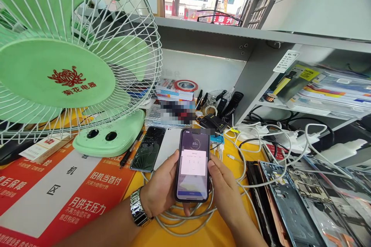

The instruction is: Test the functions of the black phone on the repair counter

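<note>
A smartphone (193, 185) in a dark case is held upright between both hands, its screen lit with a white pop-up box and "65%" in a ring above it. My left hand (162, 183), with a metal-band watch at the wrist, wraps the phone's left edge, and some of its fingers are hidden behind the case. On the opposite edge my right hand (224, 185) grips it, the thumb along the side. Just behind lie a dark phone with a cracked screen (147, 149) and a white phone-sized slab (168, 146).
A green fan (108, 139) stands at left on a red printed mat (95, 185). White cables (185, 229) coil on the yellow table under the hands. Opened phone parts (290, 204) lie at right. Books (168, 94) and a tape roll (186, 85) stand at the back, beneath a grey shelf.
</note>
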### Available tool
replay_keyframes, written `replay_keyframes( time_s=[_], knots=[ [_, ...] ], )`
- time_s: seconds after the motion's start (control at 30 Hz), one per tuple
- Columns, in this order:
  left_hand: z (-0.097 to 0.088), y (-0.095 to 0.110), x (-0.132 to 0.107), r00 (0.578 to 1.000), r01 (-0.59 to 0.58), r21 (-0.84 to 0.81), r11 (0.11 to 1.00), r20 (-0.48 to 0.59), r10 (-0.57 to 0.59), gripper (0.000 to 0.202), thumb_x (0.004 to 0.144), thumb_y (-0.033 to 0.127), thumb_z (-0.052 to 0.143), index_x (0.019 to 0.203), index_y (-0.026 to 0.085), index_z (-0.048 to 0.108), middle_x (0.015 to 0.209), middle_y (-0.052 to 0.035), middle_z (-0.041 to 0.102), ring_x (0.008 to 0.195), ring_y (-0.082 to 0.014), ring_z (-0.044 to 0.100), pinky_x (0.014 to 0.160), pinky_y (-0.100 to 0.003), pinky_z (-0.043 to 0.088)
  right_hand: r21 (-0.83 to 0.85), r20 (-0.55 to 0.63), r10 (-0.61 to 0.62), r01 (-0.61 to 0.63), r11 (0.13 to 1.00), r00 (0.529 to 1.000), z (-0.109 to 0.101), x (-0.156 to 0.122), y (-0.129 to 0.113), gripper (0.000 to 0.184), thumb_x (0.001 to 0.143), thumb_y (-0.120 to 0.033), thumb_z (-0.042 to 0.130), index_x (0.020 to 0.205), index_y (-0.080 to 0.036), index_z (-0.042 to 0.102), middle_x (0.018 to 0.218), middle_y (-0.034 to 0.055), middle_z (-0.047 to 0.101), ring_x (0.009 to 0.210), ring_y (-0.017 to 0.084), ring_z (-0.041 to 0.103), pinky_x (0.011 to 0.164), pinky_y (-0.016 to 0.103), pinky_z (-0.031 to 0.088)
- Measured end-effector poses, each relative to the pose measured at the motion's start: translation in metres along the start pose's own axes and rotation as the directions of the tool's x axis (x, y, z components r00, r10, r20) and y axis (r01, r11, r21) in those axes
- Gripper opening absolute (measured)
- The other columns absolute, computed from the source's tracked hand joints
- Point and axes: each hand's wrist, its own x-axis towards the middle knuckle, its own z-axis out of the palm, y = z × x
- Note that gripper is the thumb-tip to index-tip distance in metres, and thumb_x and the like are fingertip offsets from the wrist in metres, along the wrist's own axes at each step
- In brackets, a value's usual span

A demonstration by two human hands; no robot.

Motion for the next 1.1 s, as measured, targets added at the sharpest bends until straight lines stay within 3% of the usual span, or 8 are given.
replay_keyframes(
  time_s=[0.23, 0.47, 0.57, 0.8, 0.9, 1.1],
  knots=[
    [-0.001, 0.000, 0.001, 1.000, 0.019, -0.099, 0.995, 0.020, -0.017, 0.068, 0.088, 0.068, 0.031, 0.113, 0.014, 0.063, 0.092, -0.0148, 0.072, 0.075, -0.0297, 0.069, 0.048, -0.039, 0.058, -0.020, -0.011, 0.020, -0.020, 1.000, 1.000, 0.000, -0.002, -0.001, 0.037, 0.094, -0.041, 0.045, 0.117, -0.023, 0.067, 0.099, 0.0031, 0.069, 0.085, 0.019, 0.060, 0.070, 0.025, 0.048],
    [-0.001, 0.000, 0.000, 1.000, 0.011, -0.098, 0.995, 0.006, -0.010, 0.066, 0.088, 0.066, 0.034, 0.120, 0.014, 0.060, 0.099, -0.0169, 0.071, 0.079, -0.0313, 0.069, 0.050, -0.041, 0.058, -0.039, 0.003, 0.029, -0.029, 0.999, 1.000, -0.002, -0.002, 0.001, 0.037, 0.094, -0.043, 0.044, 0.113, -0.023, 0.068, 0.084, 0.0016, 0.068, 0.081, 0.019, 0.060, 0.066, 0.024, 0.047],
    [-0.002, -0.002, 0.000, 1.000, 0.010, -0.100, 0.995, 0.007, -0.009, 0.066, 0.089, 0.066, 0.034, 0.126, 0.016, 0.057, 0.101, -0.0168, 0.070, 0.080, -0.0322, 0.069, 0.052, -0.042, 0.058, -0.035, 0.007, 0.048, -0.047, 0.998, 0.999, -0.003, -0.001, -0.001, 0.035, 0.094, -0.041, 0.045, 0.114, -0.023, 0.068, 0.092, 0.0019, 0.070, 0.080, 0.018, 0.061, 0.061, 0.022, 0.046],
    [-0.004, -0.003, 0.001, 1.000, 0.008, -0.096, 0.995, 0.029, -0.005, 0.069, 0.087, 0.068, 0.034, 0.124, 0.015, 0.057, 0.101, -0.0177, 0.070, 0.081, -0.0343, 0.069, 0.051, -0.041, 0.057, -0.030, -0.042, 0.038, -0.039, 0.999, 0.998, -0.001, -0.003, -0.001, 0.035, 0.094, -0.040, 0.046, 0.116, -0.024, 0.068, 0.113, 0.0028, 0.070, 0.084, 0.017, 0.063, 0.067, 0.023, 0.048],
    [-0.004, -0.002, 0.001, 1.000, 0.003, -0.099, 0.995, 0.017, -0.001, 0.066, 0.088, 0.067, 0.034, 0.123, 0.016, 0.058, 0.101, -0.0167, 0.070, 0.082, -0.0333, 0.069, 0.051, -0.041, 0.057, -0.059, -0.049, 0.028, -0.031, 0.998, 0.998, -0.001, -0.003, 0.004, 0.037, 0.094, -0.043, 0.044, 0.116, -0.023, 0.067, 0.109, 0.0034, 0.071, 0.080, 0.017, 0.062, 0.064, 0.023, 0.047],
    [-0.002, -0.001, 0.000, 1.000, 0.002, -0.082, 0.997, 0.015, -0.001, 0.067, 0.088, 0.066, 0.033, 0.126, 0.016, 0.057, 0.102, -0.0167, 0.070, 0.083, -0.0330, 0.068, 0.052, -0.040, 0.057, -0.151, -0.064, -0.068, 0.058, 0.987, 0.996, -0.002, -0.003, 0.008, 0.032, 0.096, -0.039, 0.043, 0.112, -0.023, 0.067, 0.110, 0.0025, 0.069, 0.094, 0.017, 0.060, 0.080, 0.023, 0.045]
  ],
)
